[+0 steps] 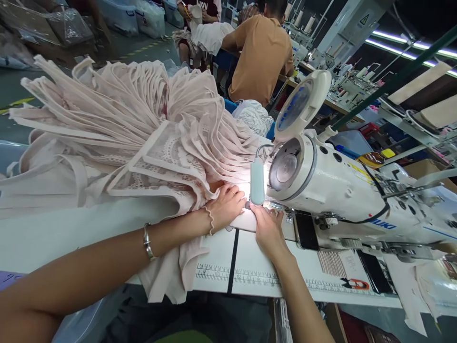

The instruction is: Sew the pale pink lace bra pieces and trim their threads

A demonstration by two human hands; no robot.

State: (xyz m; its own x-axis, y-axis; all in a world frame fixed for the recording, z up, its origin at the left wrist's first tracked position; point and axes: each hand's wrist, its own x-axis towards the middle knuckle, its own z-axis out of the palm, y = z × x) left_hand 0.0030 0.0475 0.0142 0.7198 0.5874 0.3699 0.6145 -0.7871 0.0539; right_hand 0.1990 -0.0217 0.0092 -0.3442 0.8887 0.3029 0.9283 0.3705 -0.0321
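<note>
My left hand point(227, 208) lies at the near edge of a beige garment piece with lace panels point(167, 152), its fingers bent and pressed together on the cloth close to the needle area. My right hand point(268, 230) is just to the right, on the sewing machine bed, thumb and fingers drawn together beneath a small pale-green lamp point(257, 182); what lies between them is hidden. The white sewing machine point(321, 176) reaches in from the right, and the lamp lights the fabric beside its head. The needle itself is hidden.
A big heap of beige garments point(107, 100) covers the table's left. A ruler strip point(257, 277) runs along the front edge. Red-handled thread snips point(355, 284) and a dark phone point(374, 271) lie at the right. A person in a tan shirt point(262, 57) sits beyond.
</note>
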